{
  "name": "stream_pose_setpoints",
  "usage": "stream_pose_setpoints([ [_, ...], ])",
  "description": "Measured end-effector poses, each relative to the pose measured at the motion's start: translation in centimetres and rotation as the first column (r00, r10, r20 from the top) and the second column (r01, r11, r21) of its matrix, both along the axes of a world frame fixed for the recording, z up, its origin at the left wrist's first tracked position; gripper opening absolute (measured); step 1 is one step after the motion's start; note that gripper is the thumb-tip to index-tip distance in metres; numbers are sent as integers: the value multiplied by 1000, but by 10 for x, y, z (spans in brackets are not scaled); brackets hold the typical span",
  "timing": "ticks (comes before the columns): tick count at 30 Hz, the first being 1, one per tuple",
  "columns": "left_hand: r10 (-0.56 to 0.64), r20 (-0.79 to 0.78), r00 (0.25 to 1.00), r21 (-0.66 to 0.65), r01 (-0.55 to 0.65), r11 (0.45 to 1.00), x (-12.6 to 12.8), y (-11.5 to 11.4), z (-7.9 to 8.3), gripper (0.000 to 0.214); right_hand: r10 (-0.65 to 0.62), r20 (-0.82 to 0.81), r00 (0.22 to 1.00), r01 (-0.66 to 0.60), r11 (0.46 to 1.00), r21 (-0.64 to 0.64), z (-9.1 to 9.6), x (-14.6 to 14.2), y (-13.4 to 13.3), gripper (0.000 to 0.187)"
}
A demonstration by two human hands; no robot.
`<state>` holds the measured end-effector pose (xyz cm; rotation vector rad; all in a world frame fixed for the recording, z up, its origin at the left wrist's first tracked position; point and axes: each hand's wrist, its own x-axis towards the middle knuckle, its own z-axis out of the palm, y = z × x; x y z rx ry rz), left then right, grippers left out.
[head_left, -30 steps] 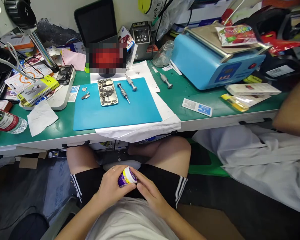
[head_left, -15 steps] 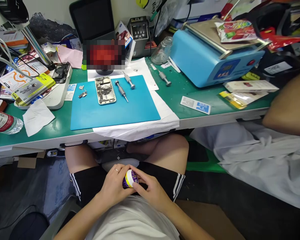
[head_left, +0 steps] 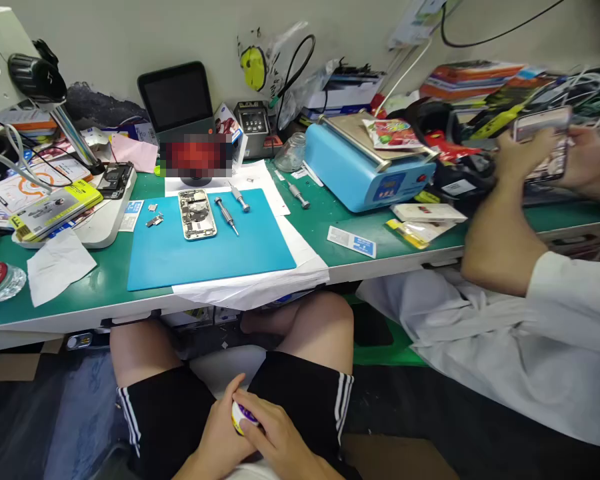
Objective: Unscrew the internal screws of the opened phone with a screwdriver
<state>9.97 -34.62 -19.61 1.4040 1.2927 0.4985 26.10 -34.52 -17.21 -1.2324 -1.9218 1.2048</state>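
Low over my lap, both hands are closed around a small round tub (head_left: 242, 419) with white, yellow and purple on it. My left hand (head_left: 221, 428) wraps it from the left, with its upper fingers raised. From the right, my right hand (head_left: 279, 427) grips it with thumb and fingers, covering much of the tub. On the desk ahead, a blue mat (head_left: 215, 263) bears an opened phone (head_left: 197, 215) with its inner parts showing. Two small screwdrivers lie right of it, one of them a grey screwdriver (head_left: 226, 216). Small metal parts (head_left: 155, 220) lie to its left.
Another person's hands (head_left: 525, 157) hold a phone (head_left: 543, 143) at the right. A blue machine (head_left: 350, 170) stands on the desk, near a glass jar (head_left: 291, 153). A third screwdriver (head_left: 299, 196) lies beyond the mat. At the left are a bottle (head_left: 3, 279) and a tissue (head_left: 60, 267).
The view has tilted up and swung right, bringing the other person's hands and phone into sight. In my hands the tub has turned, and my fingers cover more of it.
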Motion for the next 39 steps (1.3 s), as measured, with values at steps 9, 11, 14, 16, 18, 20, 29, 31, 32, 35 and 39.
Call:
stream_pose_setpoints([
  [9,83,83,993,43,-87,995,-2,-5,-21,77,18,-27,999,-12,982,189,-25,-9,-4,42],
  [11,114,82,990,56,-118,991,-3,-8,-28,76,6,-38,999,3,977,211,-29,-13,-4,41],
  [14,149,78,986,66,-154,986,-4,-11,-35,75,-22,-54,998,34,973,228,-31,-17,-4,39],
  [16,161,78,984,71,-167,983,-4,-12,-37,75,-43,-63,997,57,971,233,-33,-19,-6,38],
  [18,162,79,984,73,-168,983,-5,-12,-36,75,-63,-72,995,78,969,234,-36,-20,-8,38],
  [20,155,78,985,73,-161,984,-5,-13,-35,76,-83,-83,993,100,968,229,-39,-20,-10,37],
  [29,131,70,989,75,-137,988,-5,-17,-33,79,-160,-154,975,187,965,184,-47,-23,-19,35],
  [31,135,70,988,79,-140,987,-4,-17,-32,77,-175,-166,970,203,964,172,-47,-25,-19,34],
  [32,137,68,988,81,-142,987,-4,-17,-31,76,-180,-171,969,209,964,167,-46,-25,-18,34],
  [35,138,58,989,87,-143,986,-4,-18,-29,75,-188,-188,964,218,964,153,-45,-26,-18,33],
  [39,124,42,991,89,-127,988,-4,-18,-28,77,-200,-214,956,231,964,130,-44,-25,-18,33],
])
